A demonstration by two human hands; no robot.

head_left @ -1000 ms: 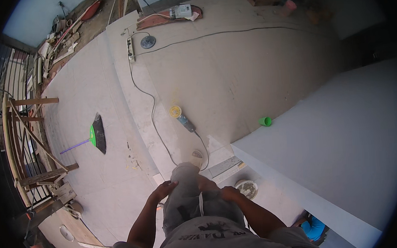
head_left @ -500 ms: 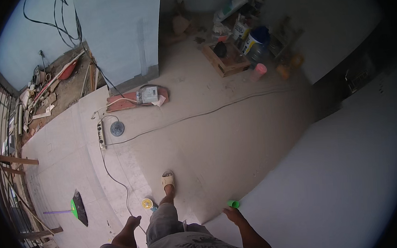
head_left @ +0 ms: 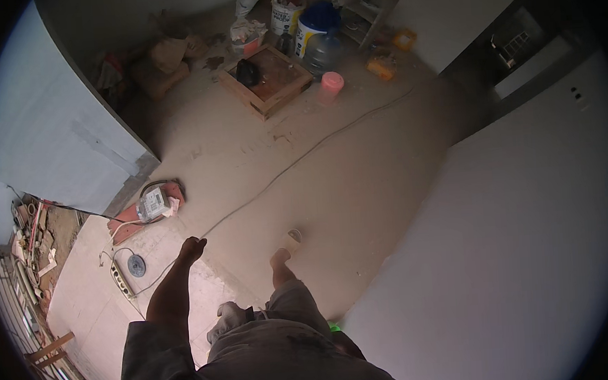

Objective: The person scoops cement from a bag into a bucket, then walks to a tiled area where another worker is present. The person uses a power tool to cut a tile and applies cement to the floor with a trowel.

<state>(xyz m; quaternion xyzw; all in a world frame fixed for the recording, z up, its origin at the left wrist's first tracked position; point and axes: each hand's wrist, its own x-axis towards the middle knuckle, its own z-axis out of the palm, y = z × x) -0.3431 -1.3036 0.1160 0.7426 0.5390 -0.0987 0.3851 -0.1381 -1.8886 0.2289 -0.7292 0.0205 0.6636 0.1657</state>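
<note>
My left hand point(head_left: 193, 250) is out in front on the left, fingers curled closed, and nothing shows in it. In the picture it overlaps the grey cable point(head_left: 275, 180) on the floor. My right arm point(head_left: 348, 345) hangs close to my side, with its hand mostly hidden by my shorts. Beside my leg there, a sliver of the green cup point(head_left: 334, 326) shows. One sandalled foot point(head_left: 290, 241) is forward on the floor.
A power strip point(head_left: 121, 280) and round grey disc point(head_left: 136, 265) lie left, near a reddish board point(head_left: 127, 227) bearing a package. Ahead are a wooden frame point(head_left: 264, 110), pink container point(head_left: 331, 84), water jug point(head_left: 323, 55) and yellow object point(head_left: 381, 69). A pale wall point(head_left: 448, 272) runs along the right.
I have stepped forward and the view has turned right. My left hand has swung forward and up; my right has dropped back with the green cup. The broom has left the view.
</note>
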